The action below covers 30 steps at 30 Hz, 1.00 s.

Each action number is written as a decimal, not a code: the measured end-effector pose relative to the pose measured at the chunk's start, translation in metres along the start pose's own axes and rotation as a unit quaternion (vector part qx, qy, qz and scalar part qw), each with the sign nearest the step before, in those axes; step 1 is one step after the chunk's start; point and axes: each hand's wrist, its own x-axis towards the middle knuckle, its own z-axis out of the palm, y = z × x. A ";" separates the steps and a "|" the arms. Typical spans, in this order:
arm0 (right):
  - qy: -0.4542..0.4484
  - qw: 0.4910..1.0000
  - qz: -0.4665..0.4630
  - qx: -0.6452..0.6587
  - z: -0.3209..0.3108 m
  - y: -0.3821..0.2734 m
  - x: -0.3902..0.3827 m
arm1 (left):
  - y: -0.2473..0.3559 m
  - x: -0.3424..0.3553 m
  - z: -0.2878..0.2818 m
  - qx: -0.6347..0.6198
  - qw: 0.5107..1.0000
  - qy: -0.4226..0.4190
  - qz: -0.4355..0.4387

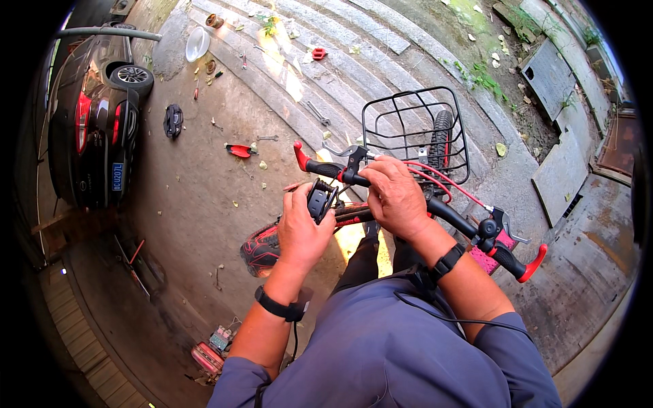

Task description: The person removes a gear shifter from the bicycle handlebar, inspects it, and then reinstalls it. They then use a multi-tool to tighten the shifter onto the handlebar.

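My left hand [305, 223] is closed round a small black rectangular holder [317, 202] with side arms, which looks like a bicycle phone mount. It is held just below the left part of the black handlebar [445, 212]. My right hand [396, 196] grips the handlebar beside the left brake lever [354, 158], its fingers bent over the bar and hiding part of it. The handlebar has black grips with red ends. Red cables [445, 179] curve from it past the black wire basket [416, 102]. Below my hands is the bicycle's saddle [260, 250], black with red lines.
Several wrenches [317, 113] lie by the low stone steps [272, 88]. A red-and-black part [241, 150] and a black object [173, 121] are on the ground. A white bowl [197, 45] stands farther off. A dark car [92, 129] is parked at left.
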 end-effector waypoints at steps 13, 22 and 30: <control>-0.001 1.000 -0.015 0.020 0.001 0.001 -0.001 | -0.009 -0.001 0.006 0.013 1.000 0.010 -0.001; -0.009 1.000 -0.017 0.006 0.000 0.001 -0.001 | -0.019 0.022 -0.010 0.117 0.982 0.049 0.137; -0.020 0.999 -0.008 0.030 -0.001 -0.001 0.000 | -0.016 0.053 -0.026 0.168 0.936 0.067 0.302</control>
